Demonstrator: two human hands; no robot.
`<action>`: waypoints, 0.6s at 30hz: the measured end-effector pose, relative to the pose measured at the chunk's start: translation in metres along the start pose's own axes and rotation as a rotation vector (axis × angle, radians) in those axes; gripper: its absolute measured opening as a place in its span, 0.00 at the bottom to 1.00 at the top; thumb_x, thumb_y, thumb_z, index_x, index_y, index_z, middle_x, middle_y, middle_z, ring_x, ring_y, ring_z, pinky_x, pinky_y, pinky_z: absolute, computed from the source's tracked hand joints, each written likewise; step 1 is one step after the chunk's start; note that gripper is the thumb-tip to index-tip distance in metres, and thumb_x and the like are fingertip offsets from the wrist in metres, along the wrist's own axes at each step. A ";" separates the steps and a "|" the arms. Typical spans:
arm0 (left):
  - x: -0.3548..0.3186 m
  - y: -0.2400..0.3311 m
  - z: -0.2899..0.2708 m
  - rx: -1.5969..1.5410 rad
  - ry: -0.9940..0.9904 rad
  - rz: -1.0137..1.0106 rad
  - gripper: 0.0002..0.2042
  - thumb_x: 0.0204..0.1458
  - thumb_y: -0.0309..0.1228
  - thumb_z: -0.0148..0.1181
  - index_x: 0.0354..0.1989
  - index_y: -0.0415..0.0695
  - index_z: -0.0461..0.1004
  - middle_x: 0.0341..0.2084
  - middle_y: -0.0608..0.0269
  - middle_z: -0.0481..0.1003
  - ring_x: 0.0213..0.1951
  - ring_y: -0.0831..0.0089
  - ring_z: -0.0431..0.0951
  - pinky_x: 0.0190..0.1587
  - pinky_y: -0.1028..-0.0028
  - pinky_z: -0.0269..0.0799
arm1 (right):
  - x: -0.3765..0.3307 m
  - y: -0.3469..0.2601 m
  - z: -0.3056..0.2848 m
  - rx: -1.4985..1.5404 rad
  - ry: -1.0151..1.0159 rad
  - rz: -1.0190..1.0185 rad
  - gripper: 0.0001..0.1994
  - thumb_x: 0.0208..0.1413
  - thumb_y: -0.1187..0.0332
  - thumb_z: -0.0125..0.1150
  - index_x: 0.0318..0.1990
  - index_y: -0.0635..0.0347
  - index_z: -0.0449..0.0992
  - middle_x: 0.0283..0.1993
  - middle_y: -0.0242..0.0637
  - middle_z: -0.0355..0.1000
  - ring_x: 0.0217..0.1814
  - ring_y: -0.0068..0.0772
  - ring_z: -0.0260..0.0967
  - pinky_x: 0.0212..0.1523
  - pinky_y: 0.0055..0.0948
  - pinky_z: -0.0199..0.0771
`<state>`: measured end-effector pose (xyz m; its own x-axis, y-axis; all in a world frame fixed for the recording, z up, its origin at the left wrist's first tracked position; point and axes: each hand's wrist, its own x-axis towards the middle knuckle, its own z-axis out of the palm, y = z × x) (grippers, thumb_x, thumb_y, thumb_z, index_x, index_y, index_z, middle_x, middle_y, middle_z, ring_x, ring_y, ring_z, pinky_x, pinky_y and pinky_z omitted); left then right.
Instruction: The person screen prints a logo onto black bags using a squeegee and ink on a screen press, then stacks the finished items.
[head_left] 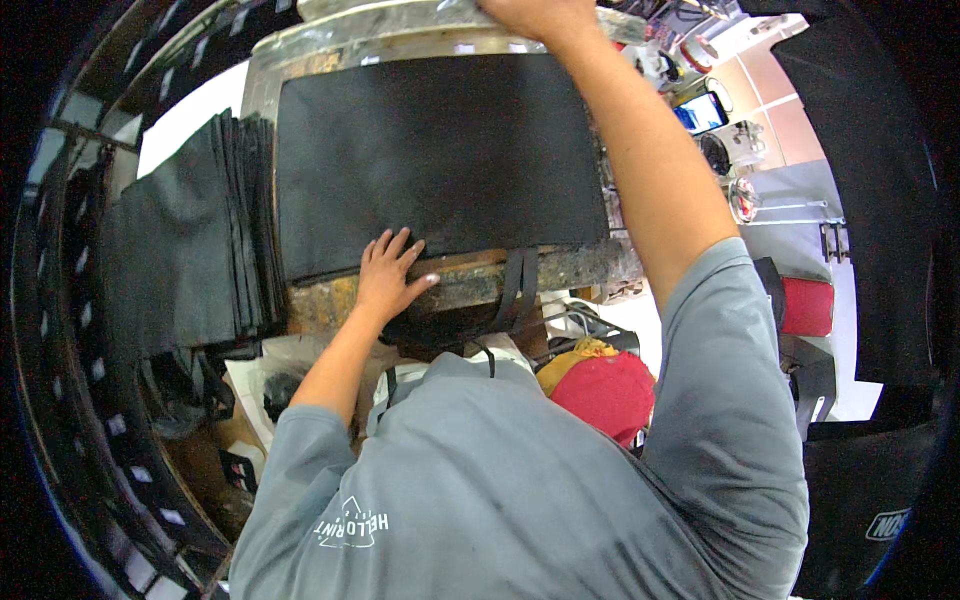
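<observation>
A black fabric bag (440, 150) lies flat on a worn, paint-stained work board (440, 285). Its black strap handles (520, 270) hang over the board's near edge. My left hand (385, 280) rests on the near edge of the bag, fingers spread and thumb out to the right. With the arm stretched far forward, my right hand (545, 15) is at the top edge of the view, by a pale, tape-covered frame (370, 40) beyond the bag. The picture's edge cuts off its fingers, so their grip is hidden.
Left of the board hangs a thick stack of black fabric bags (190, 250). To the right are a lit phone (702, 112), clear jars (745, 140) and a red-topped container (698, 52). Red cloth (605, 395) and yellow cloth (580, 362) lie below the board.
</observation>
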<state>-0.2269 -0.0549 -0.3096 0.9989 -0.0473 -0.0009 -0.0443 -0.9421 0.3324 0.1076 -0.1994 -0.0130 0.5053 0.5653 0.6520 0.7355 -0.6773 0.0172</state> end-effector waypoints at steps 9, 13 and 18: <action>0.047 0.019 -0.041 0.011 -0.171 -0.060 0.34 0.55 0.63 0.62 0.59 0.48 0.80 0.64 0.48 0.70 0.66 0.45 0.66 0.68 0.48 0.61 | 0.006 0.007 0.014 -0.104 -0.045 0.006 0.35 0.61 0.29 0.48 0.41 0.53 0.85 0.40 0.45 0.82 0.46 0.48 0.80 0.45 0.50 0.68; 0.070 0.016 -0.012 -0.002 0.027 0.071 0.36 0.59 0.64 0.55 0.69 0.53 0.71 0.73 0.49 0.61 0.73 0.40 0.56 0.73 0.40 0.49 | 0.008 0.002 0.009 -0.078 -0.062 0.023 0.35 0.61 0.30 0.50 0.38 0.56 0.84 0.40 0.45 0.81 0.46 0.49 0.79 0.48 0.51 0.67; 0.068 0.021 0.011 0.108 -0.134 0.090 0.49 0.53 0.76 0.48 0.79 0.60 0.57 0.80 0.54 0.45 0.79 0.37 0.38 0.74 0.31 0.34 | 0.004 0.003 0.009 -0.030 -0.033 0.026 0.32 0.61 0.34 0.56 0.34 0.59 0.83 0.37 0.43 0.81 0.46 0.47 0.78 0.50 0.51 0.67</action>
<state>-0.1599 -0.0818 -0.3131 0.9800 -0.1699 -0.1032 -0.1422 -0.9619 0.2335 0.1160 -0.1946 -0.0174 0.5391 0.5625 0.6269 0.7083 -0.7055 0.0239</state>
